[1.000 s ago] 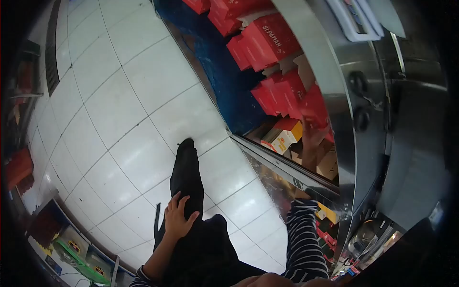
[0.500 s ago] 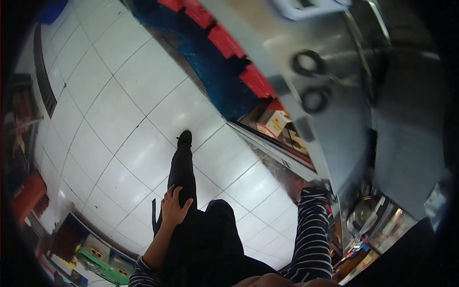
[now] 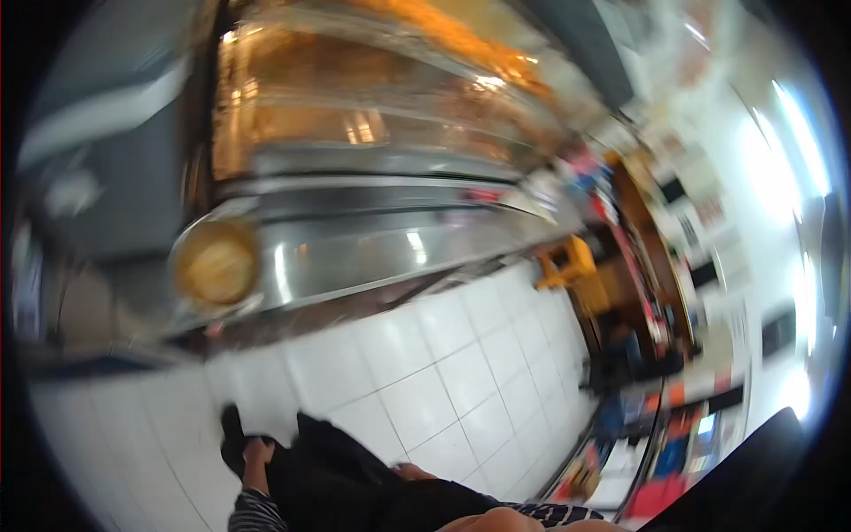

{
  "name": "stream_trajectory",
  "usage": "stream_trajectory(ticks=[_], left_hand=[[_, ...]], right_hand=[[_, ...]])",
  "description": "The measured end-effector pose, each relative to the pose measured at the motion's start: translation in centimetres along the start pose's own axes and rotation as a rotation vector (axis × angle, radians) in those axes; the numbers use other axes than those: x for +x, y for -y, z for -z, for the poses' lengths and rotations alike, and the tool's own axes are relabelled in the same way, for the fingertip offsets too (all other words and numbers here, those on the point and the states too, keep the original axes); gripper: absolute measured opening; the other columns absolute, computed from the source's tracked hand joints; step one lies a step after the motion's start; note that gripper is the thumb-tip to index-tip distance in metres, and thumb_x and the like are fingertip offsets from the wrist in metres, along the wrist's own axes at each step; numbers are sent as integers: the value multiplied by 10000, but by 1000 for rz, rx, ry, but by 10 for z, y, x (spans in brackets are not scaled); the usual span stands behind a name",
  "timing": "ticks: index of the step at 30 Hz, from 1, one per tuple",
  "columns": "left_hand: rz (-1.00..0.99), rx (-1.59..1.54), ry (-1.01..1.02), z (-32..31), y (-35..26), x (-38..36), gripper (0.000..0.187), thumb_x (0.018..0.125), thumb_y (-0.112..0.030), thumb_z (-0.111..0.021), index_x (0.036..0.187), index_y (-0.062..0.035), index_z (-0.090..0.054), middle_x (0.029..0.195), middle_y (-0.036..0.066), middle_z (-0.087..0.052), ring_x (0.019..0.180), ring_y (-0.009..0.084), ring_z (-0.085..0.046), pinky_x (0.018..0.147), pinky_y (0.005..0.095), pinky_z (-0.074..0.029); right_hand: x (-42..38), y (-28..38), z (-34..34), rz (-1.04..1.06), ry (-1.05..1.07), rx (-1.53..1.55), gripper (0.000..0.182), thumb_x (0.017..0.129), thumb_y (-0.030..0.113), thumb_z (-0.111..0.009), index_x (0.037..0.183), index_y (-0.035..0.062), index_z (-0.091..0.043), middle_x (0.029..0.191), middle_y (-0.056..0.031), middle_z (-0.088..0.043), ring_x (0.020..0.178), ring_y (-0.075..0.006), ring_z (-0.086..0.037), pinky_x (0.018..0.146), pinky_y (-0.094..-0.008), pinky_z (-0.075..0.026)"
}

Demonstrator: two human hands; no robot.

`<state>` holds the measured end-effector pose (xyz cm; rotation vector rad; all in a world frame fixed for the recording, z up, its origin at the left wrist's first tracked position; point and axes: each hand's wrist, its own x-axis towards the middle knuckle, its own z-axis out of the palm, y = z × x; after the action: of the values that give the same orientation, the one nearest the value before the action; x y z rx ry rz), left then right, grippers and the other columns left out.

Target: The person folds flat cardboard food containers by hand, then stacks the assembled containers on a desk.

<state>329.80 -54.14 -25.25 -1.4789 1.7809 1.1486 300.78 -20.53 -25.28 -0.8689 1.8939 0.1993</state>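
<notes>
My left hand hangs low beside my dark-clad leg, its fingers smeared by motion. Close to my hip is my right hand, mostly hidden behind dark clothing, with only part of it showing. Nothing can be seen held by either. The nearest surface ahead is a metal counter. A round pot with pale brown contents stands at the counter's left end, well away from both hands.
A glass display case glows orange behind the counter. White floor tiles run along its front. To the right are a yellow stool, a brown wooden table and shelves of goods.
My view has swung right, from the scissors on the counter to the display case and the room beyond. My right arm has come back from the counter's edge to my side.
</notes>
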Motion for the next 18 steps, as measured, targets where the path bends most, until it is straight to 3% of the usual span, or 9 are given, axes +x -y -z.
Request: stream_trajectory(ticks=[1, 3, 4, 6, 8, 9, 11, 15, 18], left_hand=[[-66, 166, -37, -10, -22, 16, 575, 753, -428, -537, 1167, -42, -438, 1129, 178, -508, 1030, 302, -506, 850, 394, -418], [-57, 263, -83, -19, -88, 24, 471, 754, -387, -551, 1067, -38, -514, 1064, 166, -551, 981, 308, -532, 823, 402, -426], [-156, 170, -133, -25, -123, 21, 431, 747, -380, -559, 1004, -35, -553, 995, 174, -573, 942, 318, -545, 801, 402, -429], [-395, 7, -139, -49, -177, 37, 373, 754, -375, -557, 855, -20, -614, 848, 185, -607, 823, 330, -579, 739, 401, -443], [-589, 183, 98, -66, -233, 81, 369, 740, -345, -582, 918, -21, -589, 941, 172, -593, 889, 307, -563, 781, 384, -434], [-490, 256, 156, -72, -269, 77, 379, 739, -343, -579, 923, -13, -592, 957, 183, -586, 901, 306, -562, 790, 381, -433], [-402, 357, 196, -64, -338, 80, 388, 737, -342, -576, 927, -4, -595, 973, 194, -579, 914, 304, -561, 798, 379, -432], [-496, 567, 70, -39, -518, 109, 401, 736, -348, -571, 938, -2, -593, 987, 199, -573, 925, 307, -557, 804, 379, -431], [-595, 697, 30, -55, -670, 112, 412, 735, -353, -567, 945, 0, -592, 997, 203, -568, 933, 309, -553, 808, 380, -430]], right_hand=[[-20, -20, 17, -103, 276, 290, 499, 809, 355, -492, 1214, 75, -410, 1129, -154, -516, 978, -288, -522, 818, -351, -417], [-82, -62, 42, -294, 352, 780, 453, 824, 252, -494, 1261, 217, -381, 1176, -86, -499, 958, -219, -542, 784, -442, -427], [-85, -81, 59, -445, 332, 813, 454, 835, 289, -477, 1272, 260, -358, 1177, -97, -495, 964, -242, -540, 748, -494, -430], [-83, -108, 116, -416, 108, 664, 425, 822, 335, -452, 1204, 147, -452, 1105, -97, -534, 841, -228, -570, 663, -440, -473], [-41, -153, 182, -138, -273, 734, 399, 807, 380, -470, 1080, 98, -541, 932, -73, -599, 740, -193, -588, 561, -330, -471], [-75, -146, 235, -58, -452, 1000, 411, 814, 382, -483, 1090, 81, -532, 943, -91, -598, 749, -174, -589, 606, -319, -478], [-82, -178, 314, 78, -656, 925, 399, 829, 347, -485, 1096, 53, -523, 951, -101, -596, 752, -162, -589, 655, -307, -477], [-96, -298, 410, 57, -958, 1017, 391, 840, 320, -483, 1091, 22, -516, 937, -103, -601, 761, -169, -592, 699, -301, -472], [-80, -418, 370, -205, -1255, 1279, 368, 831, 309, -488, 1062, 27, -541, 872, -96, -622, 757, -174, -597, 682, -302, -471]])
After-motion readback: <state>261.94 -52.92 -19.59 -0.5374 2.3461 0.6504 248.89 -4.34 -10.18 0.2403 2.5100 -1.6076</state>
